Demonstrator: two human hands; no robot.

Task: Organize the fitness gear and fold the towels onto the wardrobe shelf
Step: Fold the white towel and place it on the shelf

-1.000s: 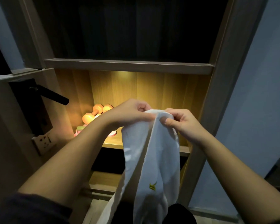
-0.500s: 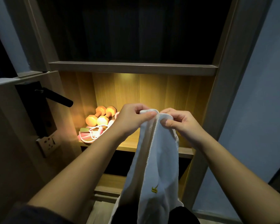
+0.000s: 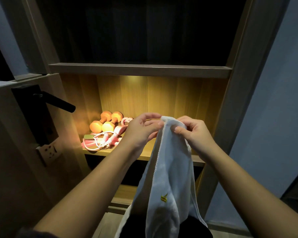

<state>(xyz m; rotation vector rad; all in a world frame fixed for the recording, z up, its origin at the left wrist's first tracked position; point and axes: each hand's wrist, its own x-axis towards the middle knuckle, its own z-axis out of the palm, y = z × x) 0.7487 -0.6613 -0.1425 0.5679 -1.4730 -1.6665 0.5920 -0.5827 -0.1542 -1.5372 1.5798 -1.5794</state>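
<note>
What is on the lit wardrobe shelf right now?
On the shelf, at its left, lie two orange dumbbells and a tangled pink jump rope. The white towel, pinched by the left hand and right hand, covers much of the shelf's right part.

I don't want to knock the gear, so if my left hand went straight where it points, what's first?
Likely the right hand, just beyond the towel edge the left hand pinches; the dumbbells lie off that line, though depth is unclear.
</note>
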